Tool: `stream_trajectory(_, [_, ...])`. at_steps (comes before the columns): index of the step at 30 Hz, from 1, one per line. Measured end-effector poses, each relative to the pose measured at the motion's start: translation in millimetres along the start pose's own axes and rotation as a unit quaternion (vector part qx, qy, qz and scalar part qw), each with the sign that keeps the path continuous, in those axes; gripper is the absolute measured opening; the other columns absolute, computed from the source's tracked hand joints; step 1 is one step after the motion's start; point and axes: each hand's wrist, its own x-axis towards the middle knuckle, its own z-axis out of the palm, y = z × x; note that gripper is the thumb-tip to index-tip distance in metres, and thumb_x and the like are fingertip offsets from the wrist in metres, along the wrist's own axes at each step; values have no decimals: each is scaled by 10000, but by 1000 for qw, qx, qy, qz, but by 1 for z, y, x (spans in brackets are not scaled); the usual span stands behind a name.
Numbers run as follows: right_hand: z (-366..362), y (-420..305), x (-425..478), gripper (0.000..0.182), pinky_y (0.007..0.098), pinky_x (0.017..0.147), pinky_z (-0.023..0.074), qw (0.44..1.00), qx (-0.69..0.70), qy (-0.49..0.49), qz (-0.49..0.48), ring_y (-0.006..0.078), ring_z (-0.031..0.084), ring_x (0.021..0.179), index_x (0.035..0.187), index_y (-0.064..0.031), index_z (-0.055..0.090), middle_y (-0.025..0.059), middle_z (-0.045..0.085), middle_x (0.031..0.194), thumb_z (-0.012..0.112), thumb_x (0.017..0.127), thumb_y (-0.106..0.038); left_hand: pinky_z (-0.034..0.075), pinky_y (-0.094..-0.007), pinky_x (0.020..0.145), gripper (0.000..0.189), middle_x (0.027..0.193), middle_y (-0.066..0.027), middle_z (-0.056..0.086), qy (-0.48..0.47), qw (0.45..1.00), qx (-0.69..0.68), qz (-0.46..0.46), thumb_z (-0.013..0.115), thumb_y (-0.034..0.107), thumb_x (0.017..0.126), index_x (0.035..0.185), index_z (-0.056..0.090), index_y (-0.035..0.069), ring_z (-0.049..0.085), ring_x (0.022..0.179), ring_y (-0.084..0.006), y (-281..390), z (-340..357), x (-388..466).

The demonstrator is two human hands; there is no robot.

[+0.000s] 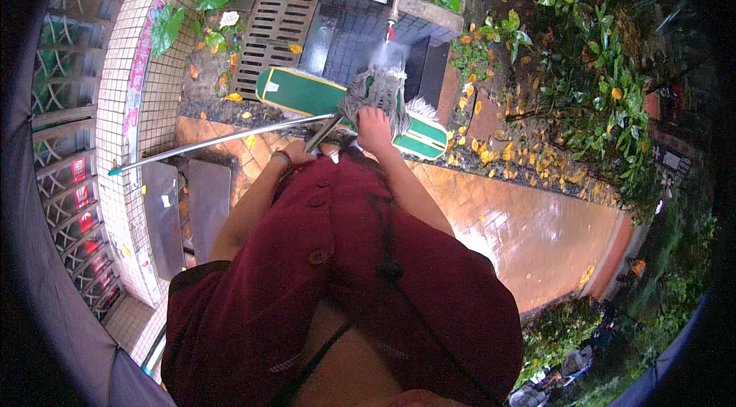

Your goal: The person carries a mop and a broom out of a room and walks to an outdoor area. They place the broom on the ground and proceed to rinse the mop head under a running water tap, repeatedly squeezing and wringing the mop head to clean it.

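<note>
My right hand [375, 130] is closed on a bunch of the wet grey mop strands [368, 91]. Above them, water sprays from a tap [392, 22] with a red lever. My left hand [297, 152] grips a dark pole [323, 134] that runs up toward the strands; its joint is hidden. Behind the strands, a green flat mop board [302, 92] with a yellow edge lies across the front of a dark tiled basin [351, 39]. A similar green board [422, 137] shows on the right, with white fringe [422, 108] beside it. A silver pole [230, 137] slants left to a teal end.
Slotted drain covers [276, 33] lie left of the basin. A white-tiled wall [118, 91] and metal fence [63, 137] border the left side. Leafy plants [598, 62] and fallen yellow leaves [500, 154] are on the right. The orange paving [535, 234] looks wet.
</note>
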Motion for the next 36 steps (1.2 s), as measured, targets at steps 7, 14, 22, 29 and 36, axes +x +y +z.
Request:
stream_trajectory(7, [7, -23, -61, 306, 405, 814, 401, 998, 46, -10, 33, 338, 454, 946, 942, -23, 466, 150, 503, 958, 510, 643, 21, 473, -409, 716, 441, 886, -233, 607, -16, 991, 131, -19, 573, 365, 648, 899, 603, 4, 597, 833, -350, -2, -7, -43])
stream_trajectory(14, [-28, -59, -105, 184, 394, 725, 426, 997, 72, 14, 32, 287, 506, 852, 828, -61, 500, 92, 542, 837, 498, 652, -8, 468, -381, 683, 503, 839, -196, 625, -62, 989, 123, -56, 603, 447, 689, 858, 604, -27, 611, 782, -297, -14, -32, -126])
stream_trajectory(22, [-101, -28, -11, 95, 381, 663, 424, 994, -47, 88, -46, 273, 541, 767, 727, -83, 543, 86, 561, 719, 511, 653, -33, 403, -266, 518, 334, 676, -10, 553, -40, 991, -114, -65, 681, 308, 715, 835, 582, 12, 503, 604, -100, -11, -13, -108])
stream_trajectory(29, [-134, -12, 40, 103, 349, 650, 407, 978, -76, 98, -169, 222, 541, 756, 729, -82, 567, 29, 592, 759, 507, 654, -46, 413, -264, 538, 321, 650, -10, 579, 29, 989, -146, -19, 696, 285, 680, 769, 623, -14, 516, 595, -90, 13, -6, -105])
stream_trajectory(36, [-103, 13, 39, 155, 358, 680, 428, 985, 5, 90, -146, 232, 551, 818, 765, -70, 582, 41, 605, 813, 513, 636, -21, 413, -283, 489, 331, 599, -31, 567, 50, 983, -171, -39, 672, 304, 696, 744, 604, -16, 524, 533, -116, 31, 7, -84])
